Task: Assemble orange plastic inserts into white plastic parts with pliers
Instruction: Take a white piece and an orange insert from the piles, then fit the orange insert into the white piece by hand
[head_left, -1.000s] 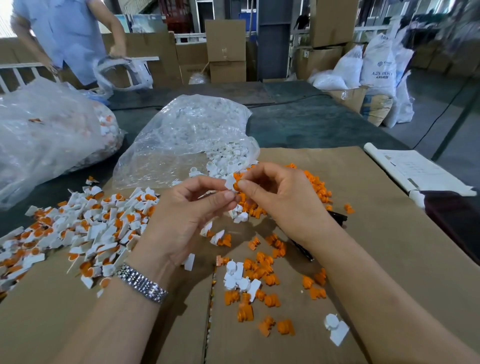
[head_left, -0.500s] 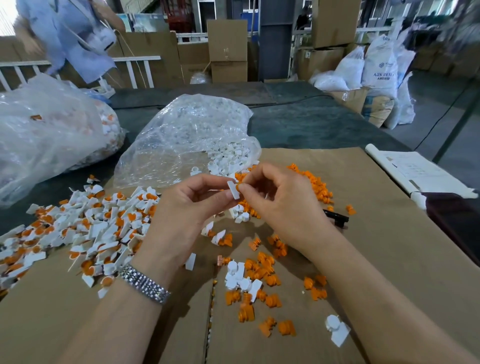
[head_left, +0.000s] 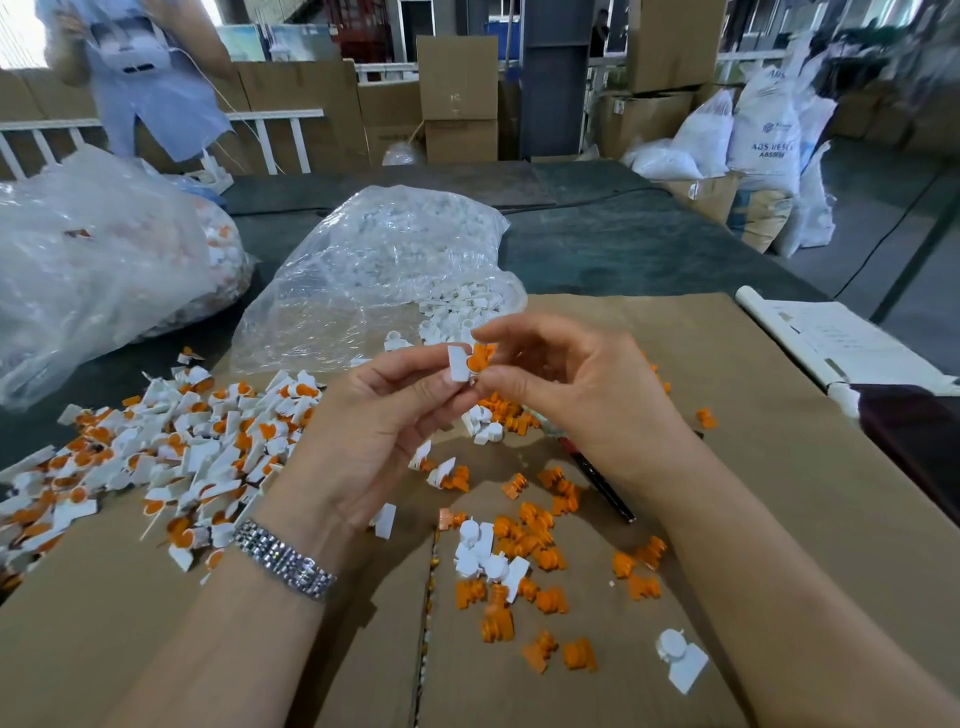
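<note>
My left hand (head_left: 374, 431) pinches a small white plastic part (head_left: 458, 362) between thumb and fingers, held above the cardboard. My right hand (head_left: 576, 395) pinches an orange insert (head_left: 480, 357) that sits against the white part. Loose orange inserts (head_left: 540, 556) and a few white parts (head_left: 480, 551) lie on the cardboard below my hands. A heap of joined white-and-orange pieces (head_left: 171, 452) spreads at the left. Dark-handled pliers (head_left: 602, 486) lie on the cardboard, partly hidden under my right wrist.
A clear bag of white parts (head_left: 384, 275) lies open behind my hands. A larger clear bag (head_left: 93, 260) sits at the far left. A cardboard sheet (head_left: 779, 467) covers the table. White paper (head_left: 831, 338) lies at the right. A person in blue (head_left: 145, 78) stands at the back left.
My hands have risen slightly and the held piece has turned, so the orange insert now shows against the white part. The person at the back left has lifted a white object to their chest.
</note>
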